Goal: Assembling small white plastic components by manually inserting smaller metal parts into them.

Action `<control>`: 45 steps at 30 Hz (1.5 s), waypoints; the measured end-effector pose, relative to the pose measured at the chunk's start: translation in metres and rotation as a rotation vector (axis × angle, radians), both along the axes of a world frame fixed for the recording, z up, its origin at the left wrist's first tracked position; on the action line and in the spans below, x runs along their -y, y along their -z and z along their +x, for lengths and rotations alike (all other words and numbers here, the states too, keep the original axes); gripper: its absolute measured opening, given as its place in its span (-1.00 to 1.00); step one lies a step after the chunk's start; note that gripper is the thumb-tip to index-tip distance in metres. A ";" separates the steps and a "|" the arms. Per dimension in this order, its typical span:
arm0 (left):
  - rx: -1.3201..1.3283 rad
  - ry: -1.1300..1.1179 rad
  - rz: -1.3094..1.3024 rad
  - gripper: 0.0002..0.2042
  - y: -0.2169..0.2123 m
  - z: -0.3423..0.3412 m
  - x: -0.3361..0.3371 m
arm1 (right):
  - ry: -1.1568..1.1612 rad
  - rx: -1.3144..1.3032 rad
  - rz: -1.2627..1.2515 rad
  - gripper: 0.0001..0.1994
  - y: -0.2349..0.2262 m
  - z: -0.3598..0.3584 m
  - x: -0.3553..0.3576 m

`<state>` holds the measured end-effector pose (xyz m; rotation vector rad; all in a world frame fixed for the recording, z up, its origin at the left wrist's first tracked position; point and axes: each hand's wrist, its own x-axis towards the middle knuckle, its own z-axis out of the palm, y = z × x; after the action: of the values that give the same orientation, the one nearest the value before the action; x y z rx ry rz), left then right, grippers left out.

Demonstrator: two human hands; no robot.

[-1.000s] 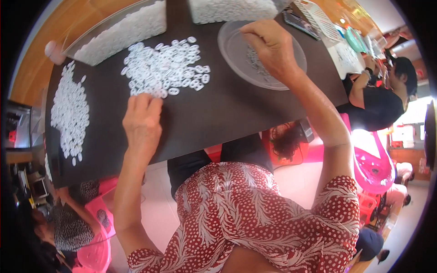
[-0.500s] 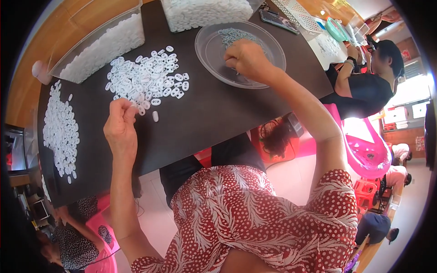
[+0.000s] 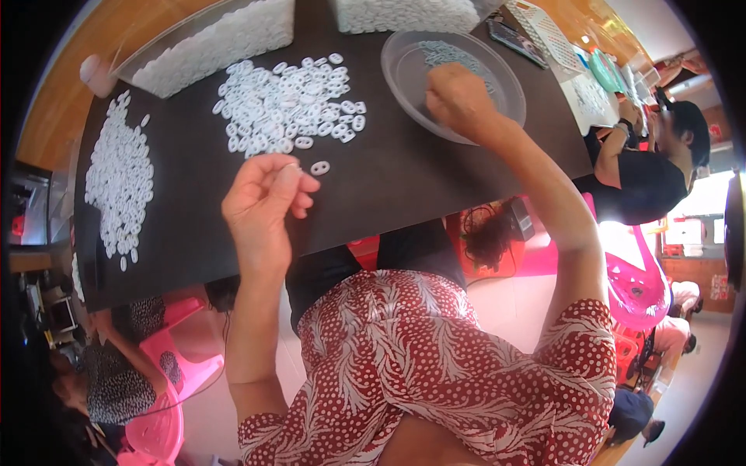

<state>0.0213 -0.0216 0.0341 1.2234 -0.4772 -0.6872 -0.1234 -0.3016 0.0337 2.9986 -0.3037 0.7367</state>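
Observation:
My left hand [image 3: 268, 198] is raised just off the near side of a pile of white oval plastic pieces with two holes [image 3: 284, 105]. Its thumb and forefinger pinch together, and a bit of white, seemingly one such piece, shows at the tips. A single loose oval piece [image 3: 320, 168] lies beside those fingers. My right hand [image 3: 464, 101] is over a round clear plastic dish [image 3: 404, 74], fingers curled in. Small thin grey-blue parts, possibly screws [image 3: 447, 53], lie at the dish's far side. Whatever the right fingertips hold is hidden.
A second heap of white pieces [image 3: 118, 182] covers the dark table's left end. Two clear bins of white pieces [image 3: 221, 43] [image 3: 412, 14] stand along the far edge. A phone [image 3: 517, 43] lies past the dish. A co-worker in black [image 3: 641, 167] sits at the right.
My left hand has come away from the pile's near edge toward me and to the right in the picture. My right hand stays at the dish. The whole view has shifted.

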 end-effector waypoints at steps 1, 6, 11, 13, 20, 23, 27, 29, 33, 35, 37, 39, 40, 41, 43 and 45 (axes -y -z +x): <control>-0.058 0.040 -0.048 -0.88 0.004 -0.001 0.001 | -0.011 0.001 0.010 -0.95 -0.008 0.000 -0.008; -0.272 0.130 -0.129 -0.87 0.001 -0.012 0.004 | 0.022 0.108 0.452 -0.93 -0.040 -0.001 -0.056; -0.461 0.165 -0.182 -0.89 0.002 -0.016 0.004 | -0.131 0.167 0.845 -0.90 -0.042 0.006 -0.097; -0.471 0.187 -0.192 -0.89 0.002 -0.017 0.003 | -0.156 0.155 0.916 -0.90 -0.040 0.007 -0.107; -0.391 0.178 -0.204 -0.87 0.003 -0.021 -0.002 | -0.305 0.164 1.101 -0.90 -0.028 0.011 -0.130; -0.417 0.160 -0.249 -0.86 0.000 -0.025 -0.003 | -0.319 0.173 1.100 -0.90 -0.024 0.011 -0.135; -0.294 0.102 -0.230 -0.84 0.002 -0.029 -0.002 | -0.257 0.188 1.263 -0.91 -0.024 0.009 -0.147; -0.277 0.083 -0.224 -0.84 0.005 -0.030 -0.004 | -0.218 0.187 1.353 -0.90 -0.022 0.010 -0.152; -0.221 0.087 -0.200 -0.85 0.011 -0.030 -0.008 | -0.195 0.212 1.329 -0.88 -0.022 0.012 -0.155; -0.155 0.072 -0.183 -0.84 0.010 -0.033 -0.009 | -0.195 0.224 1.318 -0.87 -0.021 0.013 -0.156; -0.128 0.053 -0.180 -0.84 0.010 -0.035 -0.009 | -0.208 0.214 1.286 -0.87 -0.021 0.013 -0.156; -0.101 0.034 -0.177 -0.83 0.009 -0.037 -0.009 | -0.203 0.213 1.267 -0.87 -0.020 0.013 -0.157; -0.066 0.017 -0.153 -0.83 0.009 -0.038 -0.010 | -0.198 0.214 1.247 -0.87 -0.019 0.012 -0.158; -0.031 0.000 -0.128 -0.83 0.008 -0.039 -0.011 | -0.199 0.212 1.247 -0.87 -0.018 0.012 -0.158; -0.003 -0.010 -0.111 -0.83 0.009 -0.040 -0.013 | -0.201 0.213 1.234 -0.86 -0.016 0.013 -0.158; 0.026 -0.020 -0.094 -0.84 0.011 -0.041 -0.013 | -0.201 0.205 1.218 -0.86 -0.016 0.012 -0.160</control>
<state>-0.0196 -0.0085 0.0233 1.1487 -0.5121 -0.6256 -0.1113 -0.1421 0.0499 4.1189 -0.6638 1.2194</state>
